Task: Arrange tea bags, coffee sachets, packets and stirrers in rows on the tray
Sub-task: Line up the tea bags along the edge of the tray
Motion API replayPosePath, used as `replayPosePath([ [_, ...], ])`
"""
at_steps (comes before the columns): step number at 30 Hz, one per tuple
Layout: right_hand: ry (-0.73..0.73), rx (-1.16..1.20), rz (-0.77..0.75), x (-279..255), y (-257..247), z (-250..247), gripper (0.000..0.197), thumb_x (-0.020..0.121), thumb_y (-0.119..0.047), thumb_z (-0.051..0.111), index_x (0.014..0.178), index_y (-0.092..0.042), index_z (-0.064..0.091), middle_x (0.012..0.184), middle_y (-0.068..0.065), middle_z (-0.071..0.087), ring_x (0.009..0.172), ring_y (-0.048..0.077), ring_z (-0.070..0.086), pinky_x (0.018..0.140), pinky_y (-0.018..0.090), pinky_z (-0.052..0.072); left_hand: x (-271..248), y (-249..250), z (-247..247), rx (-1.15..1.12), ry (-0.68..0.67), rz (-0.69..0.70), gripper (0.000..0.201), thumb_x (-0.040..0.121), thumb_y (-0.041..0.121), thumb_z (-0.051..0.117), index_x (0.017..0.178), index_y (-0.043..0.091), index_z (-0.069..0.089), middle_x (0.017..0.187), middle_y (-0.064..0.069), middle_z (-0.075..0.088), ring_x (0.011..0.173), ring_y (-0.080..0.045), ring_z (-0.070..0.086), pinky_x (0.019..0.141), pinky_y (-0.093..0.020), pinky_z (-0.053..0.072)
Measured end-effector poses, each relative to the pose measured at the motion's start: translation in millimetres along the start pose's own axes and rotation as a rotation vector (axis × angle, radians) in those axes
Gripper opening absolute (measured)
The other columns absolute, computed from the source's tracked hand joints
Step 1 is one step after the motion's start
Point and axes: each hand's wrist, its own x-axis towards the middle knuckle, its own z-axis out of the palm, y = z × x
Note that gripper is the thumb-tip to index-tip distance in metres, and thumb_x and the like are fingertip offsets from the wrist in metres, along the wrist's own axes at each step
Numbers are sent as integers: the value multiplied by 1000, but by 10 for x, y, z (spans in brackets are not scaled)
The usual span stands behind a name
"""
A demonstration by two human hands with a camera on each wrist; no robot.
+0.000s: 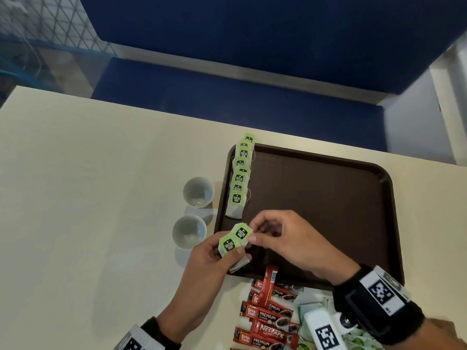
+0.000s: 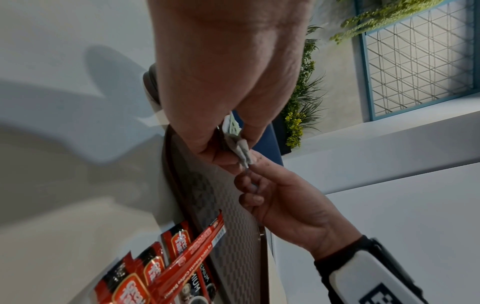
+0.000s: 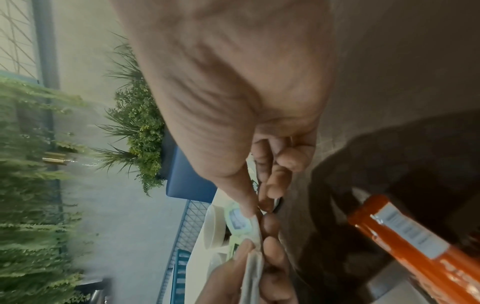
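Observation:
A dark brown tray [image 1: 328, 198] lies on the cream table. Along its left edge runs a row of several green-tagged tea bags [image 1: 238, 178]. Over the tray's near-left corner my left hand [image 1: 214, 256] grips a small stack of tea bags [image 1: 228, 245] between thumb and fingers. My right hand [image 1: 265, 233] pinches the top tea bag [image 1: 243, 232] of that stack by its edge. The left wrist view shows the white bags [image 2: 240, 148] squeezed between both hands. In the right wrist view the green tags [image 3: 237, 220] sit at my right thumb tip.
Two empty white cups [image 1: 199, 192] [image 1: 189, 231] stand left of the tray. Several red coffee sachets [image 1: 267, 317] and green-white packets [image 1: 307, 309] lie in a pile at the tray's near edge. A blue bench [image 1: 227, 84] runs beyond the table.

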Motion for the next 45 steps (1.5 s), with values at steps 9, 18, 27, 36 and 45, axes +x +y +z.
replayPosePath([
  [9,201,-130,-147,106,-30,-26,8,99,-24,74,96,-31,70,88,-10,75,82,7,70,75,17,52,-94,-88,-56,8,28,-46,28,99,13,74,125,23,72,108,1,84,106,-19,80,92,-27,60],
  [18,98,-281,-80,361,-13,130,8,100,-27,74,96,-32,69,85,-10,73,78,3,68,75,26,54,-135,-114,-116,27,18,-77,27,98,12,75,124,20,73,107,0,84,103,-15,79,82,-20,61],
  [27,264,-316,-85,593,5,180,10,99,-28,74,97,-34,66,83,-14,70,78,6,67,79,40,62,-141,-131,-128,91,21,-81,24,99,17,75,122,24,74,107,4,84,105,-14,79,92,-27,61],
  [36,295,-294,-94,577,44,192,19,100,-25,72,105,-38,58,83,-15,71,79,7,69,78,48,62,-135,-131,-149,108,24,-70,25,99,18,75,123,25,74,107,6,84,104,-12,79,94,-29,61],
  [45,195,-223,-78,275,-23,177,6,100,-36,73,95,-34,70,89,-13,73,86,-5,65,70,13,47,-127,-59,-68,27,-20,-84,42,98,17,76,135,27,59,106,-2,85,103,-18,80,95,-32,59],
])
